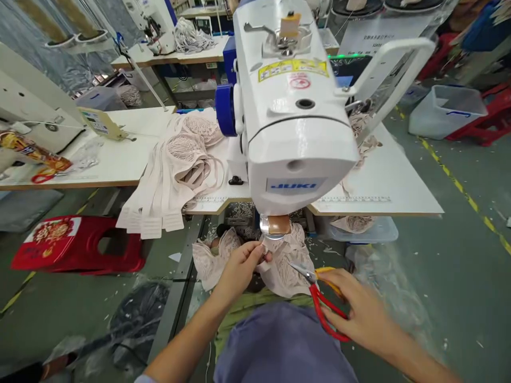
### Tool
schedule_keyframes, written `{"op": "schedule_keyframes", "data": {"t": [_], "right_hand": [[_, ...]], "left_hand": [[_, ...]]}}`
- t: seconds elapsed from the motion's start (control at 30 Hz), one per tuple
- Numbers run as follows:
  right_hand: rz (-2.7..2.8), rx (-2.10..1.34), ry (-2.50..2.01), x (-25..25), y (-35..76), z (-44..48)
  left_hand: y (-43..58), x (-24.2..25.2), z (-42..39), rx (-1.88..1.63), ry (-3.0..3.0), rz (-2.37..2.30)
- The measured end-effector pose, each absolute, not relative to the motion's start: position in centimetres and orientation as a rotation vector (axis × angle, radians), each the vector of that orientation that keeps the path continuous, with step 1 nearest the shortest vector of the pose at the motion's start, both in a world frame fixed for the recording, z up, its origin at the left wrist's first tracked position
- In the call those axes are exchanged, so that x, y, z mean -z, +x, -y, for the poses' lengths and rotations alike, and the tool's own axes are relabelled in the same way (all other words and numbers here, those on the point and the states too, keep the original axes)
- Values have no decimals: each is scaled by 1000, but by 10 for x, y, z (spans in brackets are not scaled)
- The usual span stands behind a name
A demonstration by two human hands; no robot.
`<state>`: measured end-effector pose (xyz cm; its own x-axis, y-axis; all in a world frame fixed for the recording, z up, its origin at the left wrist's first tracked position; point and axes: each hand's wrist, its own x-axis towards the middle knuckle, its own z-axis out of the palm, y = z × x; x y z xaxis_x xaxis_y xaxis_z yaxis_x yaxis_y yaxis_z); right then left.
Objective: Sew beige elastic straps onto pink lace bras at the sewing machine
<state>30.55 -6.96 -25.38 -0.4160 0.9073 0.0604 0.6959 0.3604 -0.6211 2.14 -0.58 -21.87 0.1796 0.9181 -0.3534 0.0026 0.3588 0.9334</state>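
Note:
My left hand (248, 259) pinches the edge of a beige lace bra (290, 266) just below the head of the white sewing machine (297, 138). The bra hangs down over my lap, with another cup of it to the left of my fingers. In my right hand (351, 306) is a pair of scissors (315, 290) with red and yellow handles. Their blades point up and left toward the fabric, slightly apart from my left fingers. A shiny metal part with a brown patch (278, 225) covers the needle area, so the needle is hidden.
A pile of beige bras (186, 151) lies on the white table left of the machine, straps hanging over the edge. A red stool (80, 244) is at the left. A clear plastic bin (385, 230) sits under the table's right side.

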Motion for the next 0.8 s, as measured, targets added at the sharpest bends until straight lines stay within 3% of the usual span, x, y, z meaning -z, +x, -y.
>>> {"op": "schedule_keyframes", "data": {"t": [0.27, 0.53, 0.8], "right_hand": [[2297, -607, -1301, 260, 250, 38], [2161, -887, -1277, 248, 247, 31], [2065, -900, -1271, 263, 247, 44]], "left_hand": [[21, 216, 14, -752, 1011, -1154], [16, 228, 10, -748, 1107, -1253], [15, 221, 5, -753, 1160, -1252]]}}
